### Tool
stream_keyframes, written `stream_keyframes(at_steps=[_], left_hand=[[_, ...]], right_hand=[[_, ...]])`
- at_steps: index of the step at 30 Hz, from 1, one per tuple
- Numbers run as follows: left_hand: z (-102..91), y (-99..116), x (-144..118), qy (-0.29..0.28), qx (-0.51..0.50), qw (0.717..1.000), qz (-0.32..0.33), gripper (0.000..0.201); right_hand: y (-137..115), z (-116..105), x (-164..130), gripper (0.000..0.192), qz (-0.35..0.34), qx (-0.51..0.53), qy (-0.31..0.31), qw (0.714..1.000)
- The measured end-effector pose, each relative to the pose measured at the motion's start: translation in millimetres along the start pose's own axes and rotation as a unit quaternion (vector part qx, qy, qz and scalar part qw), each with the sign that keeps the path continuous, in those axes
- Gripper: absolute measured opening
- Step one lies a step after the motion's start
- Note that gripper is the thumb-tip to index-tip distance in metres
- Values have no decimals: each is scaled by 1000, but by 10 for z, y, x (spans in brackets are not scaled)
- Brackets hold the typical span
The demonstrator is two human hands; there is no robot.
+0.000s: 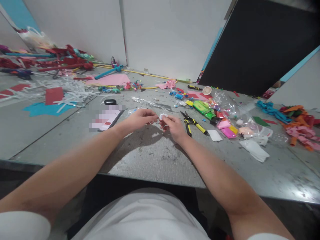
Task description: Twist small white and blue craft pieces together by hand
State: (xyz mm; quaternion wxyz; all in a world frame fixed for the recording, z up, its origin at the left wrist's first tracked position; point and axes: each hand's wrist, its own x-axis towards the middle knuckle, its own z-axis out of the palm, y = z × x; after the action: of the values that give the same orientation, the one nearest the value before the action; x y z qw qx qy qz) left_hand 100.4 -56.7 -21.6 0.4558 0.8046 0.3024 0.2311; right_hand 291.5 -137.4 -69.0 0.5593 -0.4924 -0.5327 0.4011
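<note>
Head view: left hand (140, 119) and right hand (172, 126) meet over grey table (150, 156), fingertips of both pinched on small white piece (163, 116), held just above tabletop. Looks like shaping step; next move likely calls for delicate fingertip pressure. Yellow-handled cutters (192, 124) just beside right hand.

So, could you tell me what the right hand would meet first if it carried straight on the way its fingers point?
Probably the small white piece pinched at its fingertips, then the left hand just beyond the right hand.
</note>
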Motion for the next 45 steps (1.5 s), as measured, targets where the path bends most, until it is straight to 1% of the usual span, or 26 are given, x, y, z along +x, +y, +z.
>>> stream_keyframes(at_steps=[3,7,9,11,14,18,22,26,30,35,38,41,45], left_hand=[[2,43,-30,-12,-1,1000,5,33],[7,94,-45,-65,19,998,5,27],[16,100,-40,-74,30,997,0,27],[26,93,-33,-67,36,997,-8,29],[25,69,-29,-37,38,998,-25,29],[0,45,-30,-1,27,999,-45,30],[4,33,-23,3,-5,999,-49,25],[41,-7,-1,5,-42,997,-60,22],[71,-54,20,-13,-72,994,-75,29],[78,-62,19,-51,-96,991,-81,26],[57,-61,11,-69,-87,990,-86,23],[41,-70,5,-78,-63,991,-87,23],[67,-84,4,-84,-44,992,-83,18]], right_hand=[[-4,-28,-15,51,3,-31,-23,999],[14,-42,-28,44,30,-87,-65,994],[21,-38,-33,40,41,-104,-76,991],[18,-33,-36,38,42,-108,-77,990],[-2,-34,-34,38,33,-95,-64,993],[-38,-39,-24,48,32,-62,-32,997],[-49,-9,-41,60,46,-35,-30,998],[-25,53,-64,64,60,-26,-43,997],[0,69,-42,62,76,-34,-51,995],[11,0,27,51,94,-62,-55,992],[11,-40,55,47,104,-79,-62,990],[1,-63,51,49,104,-96,-71,987],[-26,-89,13,50,87,-128,-88,984]])
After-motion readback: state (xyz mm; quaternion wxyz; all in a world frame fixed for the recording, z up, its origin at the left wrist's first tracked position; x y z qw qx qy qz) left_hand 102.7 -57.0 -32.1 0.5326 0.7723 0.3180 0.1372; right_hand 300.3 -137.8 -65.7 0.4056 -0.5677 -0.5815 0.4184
